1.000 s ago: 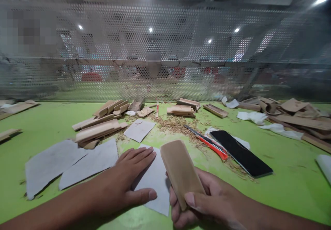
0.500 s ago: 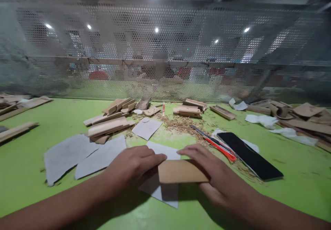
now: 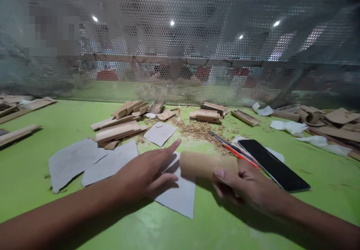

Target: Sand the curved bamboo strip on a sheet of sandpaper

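My right hand grips a curved tan piece of bamboo by its right end, thumb on the near side. The piece is held level above the table and is slightly blurred. Just left of its free end is my left hand, fingers stretched out and apart, holding nothing. Beneath both lies a sheet of grey-white sandpaper or paper, partly covered by the left hand. Beyond my right hand rests a craft knife with a red handle, beside a black phone.
Torn sheets lie at left on the green table. Split bamboo pieces are piled behind them, with more bamboo at far right. Wood shavings and a small red-and-white tube sit mid-table. A perforated metal screen stands behind.
My left hand has let go of the bamboo piece and opened out to its left. My right hand has turned the piece, showing its rounded face, and raised it slightly in view.
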Demonstrator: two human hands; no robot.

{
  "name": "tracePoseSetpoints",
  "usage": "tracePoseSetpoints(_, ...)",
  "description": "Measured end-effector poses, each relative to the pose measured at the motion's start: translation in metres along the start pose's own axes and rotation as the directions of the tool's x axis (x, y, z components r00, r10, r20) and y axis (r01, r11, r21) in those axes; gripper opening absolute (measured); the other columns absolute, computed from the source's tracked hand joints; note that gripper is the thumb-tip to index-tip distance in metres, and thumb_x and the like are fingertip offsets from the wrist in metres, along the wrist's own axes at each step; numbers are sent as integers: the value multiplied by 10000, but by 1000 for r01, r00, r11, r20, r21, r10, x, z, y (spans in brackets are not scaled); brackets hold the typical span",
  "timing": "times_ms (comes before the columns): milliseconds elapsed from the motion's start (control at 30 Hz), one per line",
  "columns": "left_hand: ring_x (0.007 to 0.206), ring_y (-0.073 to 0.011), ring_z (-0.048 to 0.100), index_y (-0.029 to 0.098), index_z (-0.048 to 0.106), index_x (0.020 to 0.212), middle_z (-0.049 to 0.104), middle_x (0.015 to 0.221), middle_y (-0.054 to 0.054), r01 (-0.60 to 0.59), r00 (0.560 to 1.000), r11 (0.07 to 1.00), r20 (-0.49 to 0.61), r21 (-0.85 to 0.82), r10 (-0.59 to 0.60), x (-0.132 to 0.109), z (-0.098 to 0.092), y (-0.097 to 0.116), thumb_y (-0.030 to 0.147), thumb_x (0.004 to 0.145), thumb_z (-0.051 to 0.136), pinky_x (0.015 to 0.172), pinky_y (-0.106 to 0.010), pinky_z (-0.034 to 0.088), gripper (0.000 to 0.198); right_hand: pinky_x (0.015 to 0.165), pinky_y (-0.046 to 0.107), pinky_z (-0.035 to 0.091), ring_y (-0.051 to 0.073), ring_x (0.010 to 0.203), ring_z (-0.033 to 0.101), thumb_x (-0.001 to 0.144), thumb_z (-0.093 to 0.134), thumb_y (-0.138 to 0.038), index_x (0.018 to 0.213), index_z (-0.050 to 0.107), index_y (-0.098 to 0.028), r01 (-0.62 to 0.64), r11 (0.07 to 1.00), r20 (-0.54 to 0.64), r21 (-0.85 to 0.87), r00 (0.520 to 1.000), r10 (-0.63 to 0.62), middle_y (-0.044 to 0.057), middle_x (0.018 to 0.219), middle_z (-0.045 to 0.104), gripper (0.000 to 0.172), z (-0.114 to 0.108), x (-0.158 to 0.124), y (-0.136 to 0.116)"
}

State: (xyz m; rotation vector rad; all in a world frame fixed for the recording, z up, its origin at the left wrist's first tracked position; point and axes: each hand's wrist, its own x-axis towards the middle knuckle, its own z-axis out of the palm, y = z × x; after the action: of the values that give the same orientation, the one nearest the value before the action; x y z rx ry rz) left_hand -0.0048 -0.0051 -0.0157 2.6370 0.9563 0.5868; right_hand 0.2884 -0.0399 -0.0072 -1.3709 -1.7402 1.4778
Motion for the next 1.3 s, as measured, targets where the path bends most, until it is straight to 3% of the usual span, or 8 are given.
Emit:
tracePoseSetpoints(100,1368,-371,524,206,33,1683,468,1580,-190,142,979,985,158,-95,-126,-1,3,2,610,938,693,1102,-499,461,1074,466,240,323,114,500,424,922,602,-532,686,575,-180,135,937,9,-322,990,-140,-15,576,480,424,-8,4,3)
tracePoseSetpoints(167,1464,-393,400,184,99,1681,365,1646,-189,166,971,981,190,-102,-145,-1,3,4,631,924,692,1182,-541,362,1060,466,249,289,108,499,381,922,589,-478,666,507,-200,169,919,52,-355,986,-161,-30,580,432,387,-9,7,5)
tracePoseSetpoints(267,1498,-405,331,183,235,1660,334,1666,-167,173,962,980,229,-98,-147,0,2,6,628,941,658,1211,-567,310,946,451,251,241,101,488,338,928,561,-512,638,459,-210,136,927,18,-350,990,-138,-43,563,379,431,-5,9,6)
tracePoseSetpoints(533,1489,-413,345,190,446,1579,347,1659,-152,215,936,974,300,-69,-185,3,-2,8,641,882,727,1214,-537,325,876,460,254,342,151,557,479,825,597,-734,843,564,-183,-126,941,-109,-316,989,96,1,651,534,552,2,3,4)
tracePoseSetpoints(733,1479,-419,361,194,381,1617,357,1654,-151,246,936,968,272,-54,-222,3,-1,8,631,859,755,1211,-536,335,952,444,264,348,164,540,510,878,519,-729,831,572,-180,-90,907,-107,-412,993,50,28,639,567,554,3,1,3)
tracePoseSetpoints(1100,1475,-412,360,197,394,1606,369,1639,-169,208,948,975,261,-74,-182,4,-1,9,600,884,745,1200,-564,340,898,487,240,370,149,602,509,916,560,-664,896,598,-167,5,958,32,-288,999,5,21,709,588,498,4,1,-3)
tracePoseSetpoints(1233,1466,-405,375,198,406,1599,392,1625,-163,219,950,972,246,-86,-192,4,0,9,584,882,751,1197,-552,354,884,470,242,342,147,574,498,888,597,-667,850,597,-170,4,921,-38,-389,999,-21,24,674,584,499,-1,5,2)
tracePoseSetpoints(1300,1470,-402,367,176,405,1599,384,1628,-169,237,946,968,247,-84,-210,4,0,9,586,878,755,1202,-543,349,900,457,239,331,145,559,505,891,601,-659,870,604,-171,26,928,-12,-372,999,-33,26,674,600,488,-1,7,4)
